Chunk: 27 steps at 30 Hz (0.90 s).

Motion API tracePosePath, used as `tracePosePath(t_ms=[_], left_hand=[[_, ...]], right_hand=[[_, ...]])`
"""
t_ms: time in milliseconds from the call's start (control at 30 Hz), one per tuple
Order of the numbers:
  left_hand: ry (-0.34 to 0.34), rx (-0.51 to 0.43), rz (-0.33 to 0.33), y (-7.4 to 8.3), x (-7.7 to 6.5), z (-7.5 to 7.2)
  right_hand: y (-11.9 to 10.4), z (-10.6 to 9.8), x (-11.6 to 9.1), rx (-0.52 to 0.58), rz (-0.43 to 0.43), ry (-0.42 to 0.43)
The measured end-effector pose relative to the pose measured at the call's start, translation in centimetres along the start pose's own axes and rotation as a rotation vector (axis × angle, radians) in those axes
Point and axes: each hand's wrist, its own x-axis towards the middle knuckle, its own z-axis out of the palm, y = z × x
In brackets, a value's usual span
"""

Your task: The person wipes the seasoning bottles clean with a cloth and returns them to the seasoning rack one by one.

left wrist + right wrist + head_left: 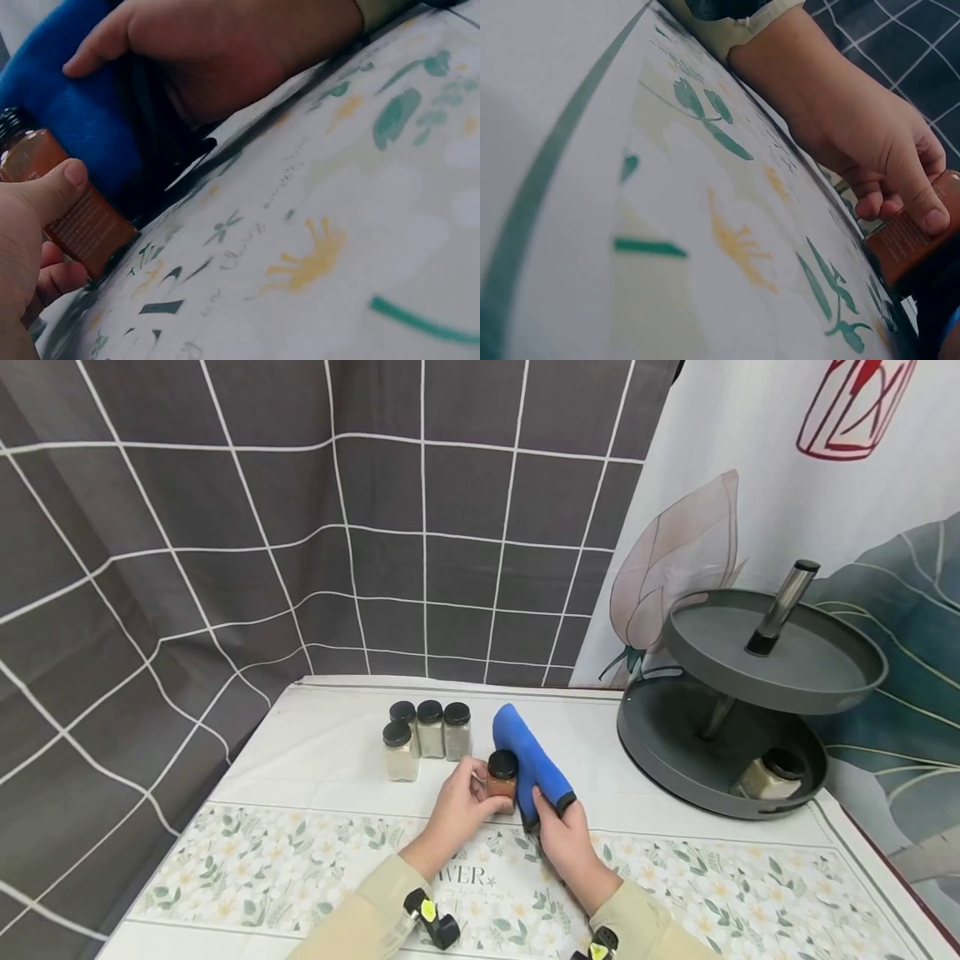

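My left hand (459,802) grips a small jar (501,783) of reddish-brown spice with a black lid, thumb on its printed label. In the left wrist view the jar (86,225) leans slightly, its base right at the tablecloth. My right hand (564,831) holds a folded blue cloth (528,756) with dark edging, its thumb on top. The cloth lies against the jar's right side. In the right wrist view the left hand (885,142) pinches the jar (911,240), while the right hand is out of sight there.
Several black-lidded jars (430,731) with pale contents stand grouped at the back left. A two-tier grey round tray (637,735) stands at the right, with one pale jar (771,774) tilted on its lower tier. A floral white cloth (300,860) covers the table; a dark grid curtain (375,568) hangs behind.
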Motion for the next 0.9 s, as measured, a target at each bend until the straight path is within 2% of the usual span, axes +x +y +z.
tracePosePath(t_ms=[100, 200, 300, 400, 467, 633, 767, 900], left_hand=[[-0.005, 0.015, 0.005, 0.10, 0.14, 0.05], [-0.025, 0.002, 0.039, -0.18, 0.21, -0.12], [-0.048, -0.014, 0.089, -0.52, 0.14, -0.34], [-0.064, -0.025, 0.110, -0.45, 0.10, -0.44], [-0.070, -0.033, 0.107, -0.41, 0.13, -0.42], [-0.066, -0.048, 0.107, -0.40, 0.14, -0.40], [-0.055, -0.050, 0.101, -0.50, 0.09, -0.36], [-0.052, -0.052, 0.097, -0.57, 0.01, -0.26]], right_hand=[[0.04, -0.09, 0.21, -0.038, -0.002, -0.011], [0.24, -0.07, 0.41, -0.088, 0.012, -0.018], [0.28, -0.06, 0.25, -0.044, -0.005, -0.002], [0.25, -0.10, 0.08, -0.001, -0.023, 0.030], [0.20, -0.12, 0.05, 0.011, -0.024, 0.042], [0.15, -0.12, 0.12, -0.057, -0.021, 0.019], [0.13, -0.06, -0.05, -0.022, -0.023, 0.044], [0.00, 0.04, -0.23, -0.055, -0.021, 0.031]])
